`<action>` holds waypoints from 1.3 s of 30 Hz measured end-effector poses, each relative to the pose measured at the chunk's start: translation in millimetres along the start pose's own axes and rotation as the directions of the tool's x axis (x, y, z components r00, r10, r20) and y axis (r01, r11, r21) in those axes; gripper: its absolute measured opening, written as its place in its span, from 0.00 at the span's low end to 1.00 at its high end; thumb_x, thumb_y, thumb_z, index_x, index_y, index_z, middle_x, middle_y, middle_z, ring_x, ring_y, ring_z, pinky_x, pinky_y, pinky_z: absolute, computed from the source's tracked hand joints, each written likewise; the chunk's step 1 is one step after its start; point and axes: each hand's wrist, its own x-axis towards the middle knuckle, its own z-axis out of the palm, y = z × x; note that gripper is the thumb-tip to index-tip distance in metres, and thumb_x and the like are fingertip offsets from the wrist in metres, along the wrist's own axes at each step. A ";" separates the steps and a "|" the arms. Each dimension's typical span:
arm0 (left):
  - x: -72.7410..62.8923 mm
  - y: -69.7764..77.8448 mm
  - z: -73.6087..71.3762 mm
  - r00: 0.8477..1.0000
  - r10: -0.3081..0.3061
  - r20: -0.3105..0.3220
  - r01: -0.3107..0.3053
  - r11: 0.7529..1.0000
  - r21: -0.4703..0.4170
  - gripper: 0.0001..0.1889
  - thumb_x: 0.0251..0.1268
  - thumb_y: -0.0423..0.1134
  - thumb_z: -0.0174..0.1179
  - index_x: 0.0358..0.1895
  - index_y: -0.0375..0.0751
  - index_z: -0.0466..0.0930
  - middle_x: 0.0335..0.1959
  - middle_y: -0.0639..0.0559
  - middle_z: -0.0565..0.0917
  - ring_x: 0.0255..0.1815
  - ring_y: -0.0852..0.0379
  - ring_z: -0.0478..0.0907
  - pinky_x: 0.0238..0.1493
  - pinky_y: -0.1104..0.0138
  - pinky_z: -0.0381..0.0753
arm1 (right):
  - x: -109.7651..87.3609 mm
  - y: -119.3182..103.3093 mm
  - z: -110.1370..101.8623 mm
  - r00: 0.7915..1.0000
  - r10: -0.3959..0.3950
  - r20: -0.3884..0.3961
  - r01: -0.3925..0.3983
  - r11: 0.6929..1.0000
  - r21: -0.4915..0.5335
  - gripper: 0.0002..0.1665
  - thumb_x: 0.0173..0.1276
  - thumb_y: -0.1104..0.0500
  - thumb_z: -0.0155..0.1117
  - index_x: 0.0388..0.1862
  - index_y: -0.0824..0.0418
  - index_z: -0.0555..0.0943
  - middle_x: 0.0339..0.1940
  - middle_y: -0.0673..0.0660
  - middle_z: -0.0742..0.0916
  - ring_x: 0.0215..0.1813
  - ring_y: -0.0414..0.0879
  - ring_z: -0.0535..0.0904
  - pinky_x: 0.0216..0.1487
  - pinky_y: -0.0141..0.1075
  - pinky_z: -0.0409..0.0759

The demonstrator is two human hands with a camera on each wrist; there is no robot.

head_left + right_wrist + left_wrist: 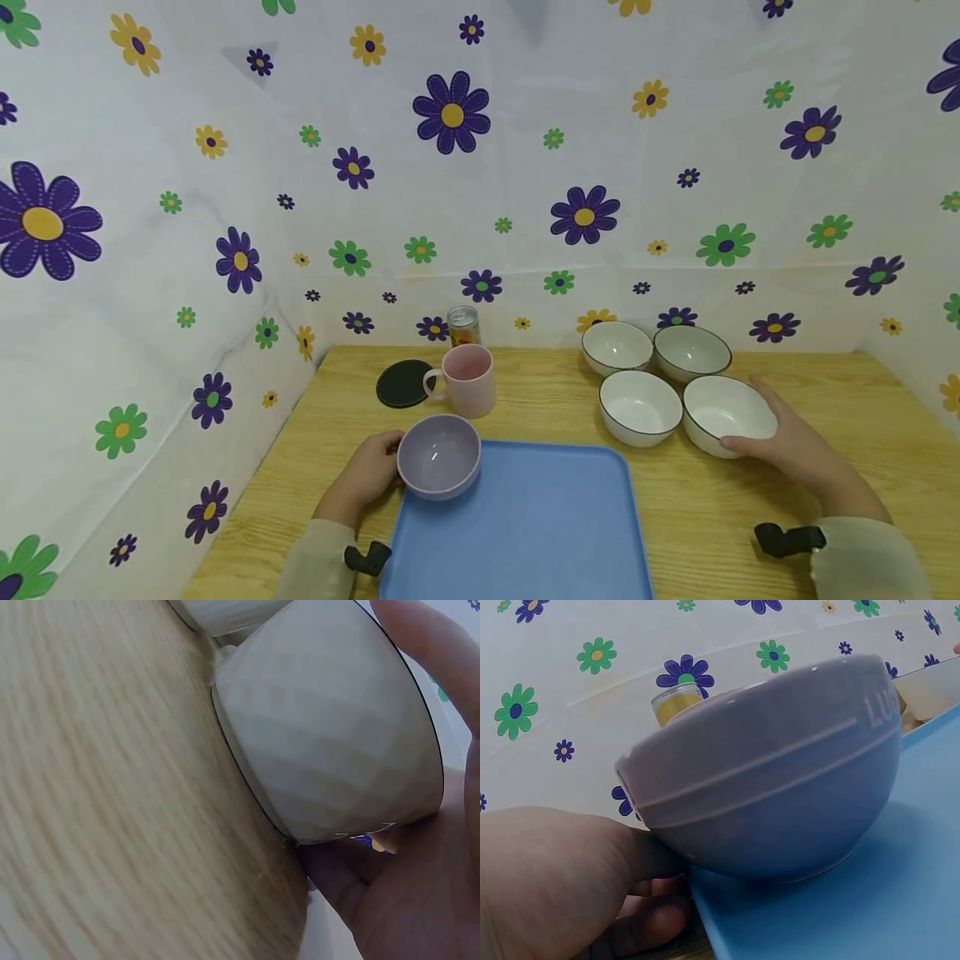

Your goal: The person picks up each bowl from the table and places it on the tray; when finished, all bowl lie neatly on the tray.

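Observation:
A lilac bowl [439, 458] stands on the back left corner of the blue tray [525, 533]. My left hand [371, 473] is at the bowl's left side, its thumb against the outer wall and its other fingers loosely bent low by the tray edge in the left wrist view. At the right, my right hand [798, 454] grips a white bowl [727, 412] with a dark rim, thumb on the near rim and fingers round the far side. Seen from the right wrist, that white bowl [330, 727] has a faceted outer wall.
Three more white bowls [640, 407] stand close beside the held one. Behind the tray are a pink mug [471, 387], a drink can [463, 325] and a black round coaster [403, 383]. A flowered sheet [517, 192] hangs behind the wooden table [540, 400].

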 end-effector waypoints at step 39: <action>0.1 -0.2 0.0 1.000 0.014 0.002 -0.014 1.000 -0.004 0.10 0.72 0.28 0.52 0.48 0.33 0.83 0.28 0.48 0.79 0.26 0.54 0.76 0.30 0.64 0.77 | -17.5 -9.0 -21.9 0.998 -0.025 -0.052 0.019 0.995 -0.100 0.70 0.63 0.44 0.73 0.81 0.63 0.31 0.74 0.85 0.52 0.66 0.84 0.56 0.57 0.76 0.63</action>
